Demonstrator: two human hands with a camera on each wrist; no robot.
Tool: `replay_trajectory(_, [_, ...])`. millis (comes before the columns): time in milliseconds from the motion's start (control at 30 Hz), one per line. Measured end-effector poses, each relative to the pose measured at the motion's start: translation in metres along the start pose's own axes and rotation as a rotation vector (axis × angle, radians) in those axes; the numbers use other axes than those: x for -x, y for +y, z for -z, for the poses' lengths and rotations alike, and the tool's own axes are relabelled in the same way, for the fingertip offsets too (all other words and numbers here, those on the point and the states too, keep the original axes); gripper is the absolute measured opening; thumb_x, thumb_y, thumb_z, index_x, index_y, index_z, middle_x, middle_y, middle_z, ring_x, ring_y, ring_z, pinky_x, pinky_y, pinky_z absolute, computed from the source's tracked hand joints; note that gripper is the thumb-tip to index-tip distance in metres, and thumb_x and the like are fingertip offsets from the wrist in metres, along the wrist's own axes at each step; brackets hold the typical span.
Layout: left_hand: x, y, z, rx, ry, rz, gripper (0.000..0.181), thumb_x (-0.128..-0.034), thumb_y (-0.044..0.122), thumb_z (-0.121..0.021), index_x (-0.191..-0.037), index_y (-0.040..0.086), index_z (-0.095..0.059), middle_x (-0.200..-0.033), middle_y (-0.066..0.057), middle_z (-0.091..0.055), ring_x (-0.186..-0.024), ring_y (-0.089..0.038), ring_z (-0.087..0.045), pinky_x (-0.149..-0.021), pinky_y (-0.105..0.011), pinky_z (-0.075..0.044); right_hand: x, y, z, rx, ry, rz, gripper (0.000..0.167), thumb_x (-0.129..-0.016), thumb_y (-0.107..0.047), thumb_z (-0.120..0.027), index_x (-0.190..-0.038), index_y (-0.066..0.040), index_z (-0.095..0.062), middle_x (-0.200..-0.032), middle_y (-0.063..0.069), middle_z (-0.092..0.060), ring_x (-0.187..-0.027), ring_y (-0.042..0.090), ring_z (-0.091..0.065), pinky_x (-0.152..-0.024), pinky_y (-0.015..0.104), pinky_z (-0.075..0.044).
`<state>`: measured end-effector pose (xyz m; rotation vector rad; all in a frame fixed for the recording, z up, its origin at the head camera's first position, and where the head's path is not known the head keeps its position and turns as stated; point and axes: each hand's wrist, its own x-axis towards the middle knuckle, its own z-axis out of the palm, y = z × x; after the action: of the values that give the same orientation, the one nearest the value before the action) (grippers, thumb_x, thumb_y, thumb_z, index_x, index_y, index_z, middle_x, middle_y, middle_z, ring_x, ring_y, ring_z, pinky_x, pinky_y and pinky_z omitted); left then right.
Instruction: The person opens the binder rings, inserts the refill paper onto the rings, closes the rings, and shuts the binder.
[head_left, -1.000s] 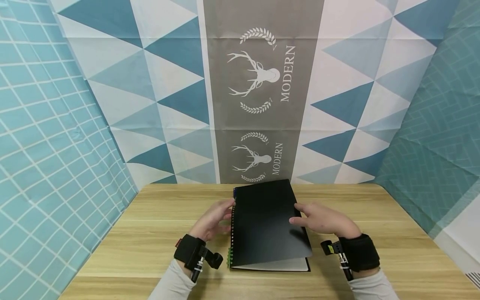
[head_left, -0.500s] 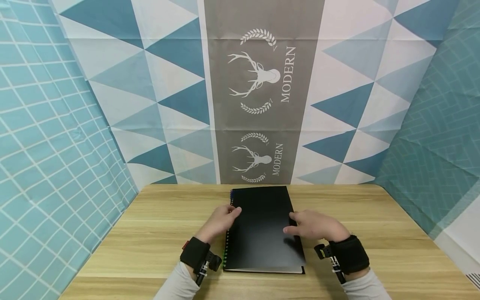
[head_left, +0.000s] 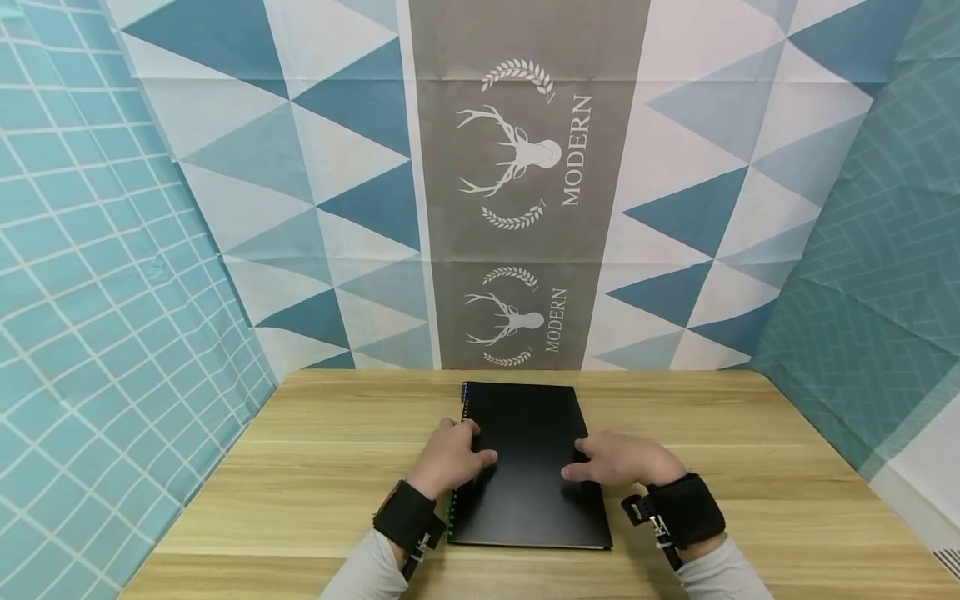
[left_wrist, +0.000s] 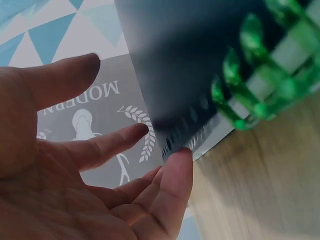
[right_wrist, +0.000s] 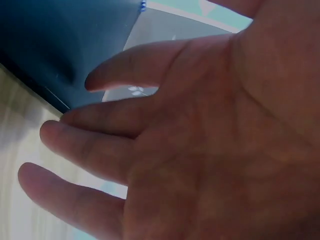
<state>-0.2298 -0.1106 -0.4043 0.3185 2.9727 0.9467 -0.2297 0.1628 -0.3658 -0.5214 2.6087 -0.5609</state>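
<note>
A black-covered ring-bound notebook (head_left: 528, 500) lies closed on the table, its spine along the left side. Green rings (left_wrist: 255, 60) show at the near end of that spine in the left wrist view, and blue ones at the far end. My left hand (head_left: 448, 458) is at the spine, thumb over the cover and fingers spread; a fingertip touches the edge by the binding holes. At the opposite edge is my right hand (head_left: 618, 458), its fingers (right_wrist: 90, 150) extended and apart. Whether its fingertips touch the notebook is hard to tell.
The notebook rests on a light wood-grain table (head_left: 322, 467). Behind it hangs a patterned cloth (head_left: 517, 233) with deer heads and triangles. Blue tiled cloth (head_left: 97, 292) covers the left side, teal cloth (head_left: 885, 275) the right. Each wrist wears a black strap with a small camera.
The notebook's raised cover has come down flat and its far edge has dropped. My left hand has moved right, its thumb now over the cover. My right hand has shifted slightly left and nearer.
</note>
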Motion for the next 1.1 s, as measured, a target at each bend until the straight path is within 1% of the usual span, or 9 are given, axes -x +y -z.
replay_trajectory(67, [0.002, 0.002, -0.001, -0.019, -0.003, -0.002, 0.050, -0.0906, 0.029, -0.077, -0.128, -0.003, -0.064, -0.125, -0.029, -0.057, -0.101, -0.034, -0.063, -0.086, -0.047, -0.055, -0.002, 0.001, -0.002, -0.001, -0.005, -0.008, 0.068, -0.099, -0.039, -0.065, -0.143, 0.010, -0.051, -0.148, 0.028, -0.052, -0.137, 0.041, -0.052, -0.110, 0.056, -0.044])
replay_trajectory(133, [0.003, 0.004, -0.002, -0.039, -0.008, -0.004, 0.051, -0.0893, 0.028, -0.079, -0.127, -0.003, -0.065, -0.124, -0.029, -0.057, -0.102, -0.036, -0.063, -0.085, -0.047, -0.055, -0.005, 0.002, -0.005, -0.007, -0.008, -0.023, 0.066, -0.098, -0.039, -0.065, -0.141, 0.010, -0.053, -0.145, 0.027, -0.055, -0.126, 0.036, -0.059, -0.104, 0.053, -0.047])
replay_trajectory(233, [0.004, 0.004, -0.005, -0.079, -0.014, -0.005, 0.049, -0.0880, 0.029, -0.080, -0.124, -0.002, -0.066, -0.121, -0.028, -0.058, -0.101, -0.039, -0.062, -0.083, -0.049, -0.054, -0.007, 0.003, -0.007, -0.010, -0.006, -0.043, 0.064, -0.097, -0.038, -0.067, -0.139, 0.009, -0.055, -0.143, 0.026, -0.058, -0.119, 0.031, -0.061, -0.100, 0.052, -0.049])
replay_trajectory(400, [0.004, 0.004, -0.009, -0.131, -0.011, -0.011, 0.046, -0.0865, 0.029, -0.081, -0.119, 0.000, -0.067, -0.118, -0.028, -0.058, -0.101, -0.043, -0.059, -0.080, -0.051, -0.052, -0.008, 0.003, -0.008, -0.020, -0.003, -0.050, 0.065, -0.098, -0.038, -0.066, -0.141, 0.009, -0.053, -0.146, 0.028, -0.054, -0.136, 0.042, -0.053, -0.109, 0.057, -0.044])
replay_trajectory(633, [0.005, 0.004, -0.013, -0.201, 0.001, -0.009, 0.045, -0.0850, 0.029, -0.083, -0.117, 0.001, -0.067, -0.118, -0.028, -0.058, -0.103, -0.044, -0.058, -0.076, -0.053, -0.052, -0.009, -0.001, -0.011, -0.005, -0.017, -0.024, 0.068, -0.096, -0.036, -0.068, -0.142, 0.010, -0.051, -0.147, 0.028, -0.053, -0.139, 0.042, -0.051, -0.112, 0.056, -0.043])
replay_trajectory(733, [0.005, 0.004, -0.015, -0.248, -0.003, -0.010, 0.049, -0.0851, 0.030, -0.082, -0.120, 0.000, -0.067, -0.123, -0.029, -0.058, -0.108, -0.044, -0.058, -0.078, -0.053, -0.053, -0.012, -0.006, -0.015, 0.039, -0.039, -0.013, 0.070, -0.094, -0.034, -0.072, -0.144, 0.010, -0.049, -0.151, 0.028, -0.049, -0.143, 0.043, -0.046, -0.115, 0.056, -0.039])
replay_trajectory(833, [0.007, 0.006, -0.017, -0.298, -0.010, -0.014, 0.054, -0.0850, 0.031, -0.083, -0.125, -0.001, -0.065, -0.127, -0.029, -0.058, -0.112, -0.044, -0.057, -0.081, -0.052, -0.054, -0.015, -0.012, -0.020, 0.111, -0.064, -0.010, 0.074, -0.090, -0.034, -0.076, -0.148, 0.004, -0.048, -0.158, 0.026, -0.041, -0.149, 0.042, -0.038, -0.119, 0.056, -0.035])
replay_trajectory(967, [0.011, 0.013, -0.019, -0.387, -0.051, -0.037, 0.059, -0.0840, 0.036, -0.083, -0.127, 0.000, -0.064, -0.130, -0.027, -0.059, -0.112, -0.041, -0.057, -0.084, -0.049, -0.055, -0.019, -0.023, -0.030, 0.187, -0.088, -0.007, 0.083, -0.085, -0.039, -0.081, -0.153, -0.006, -0.045, -0.165, 0.022, -0.030, -0.154, 0.040, -0.027, -0.121, 0.057, -0.032])
replay_trajectory(1100, [0.014, 0.020, -0.019, -0.463, -0.128, -0.070, 0.066, -0.0828, 0.043, -0.083, -0.132, 0.004, -0.062, -0.131, -0.023, -0.059, -0.113, -0.040, -0.058, -0.088, -0.048, -0.056, -0.020, -0.032, -0.040, 0.239, -0.084, 0.003, 0.091, -0.081, -0.046, -0.083, -0.156, -0.013, -0.043, -0.167, 0.018, -0.028, -0.156, 0.038, -0.025, -0.120, 0.056, -0.033])
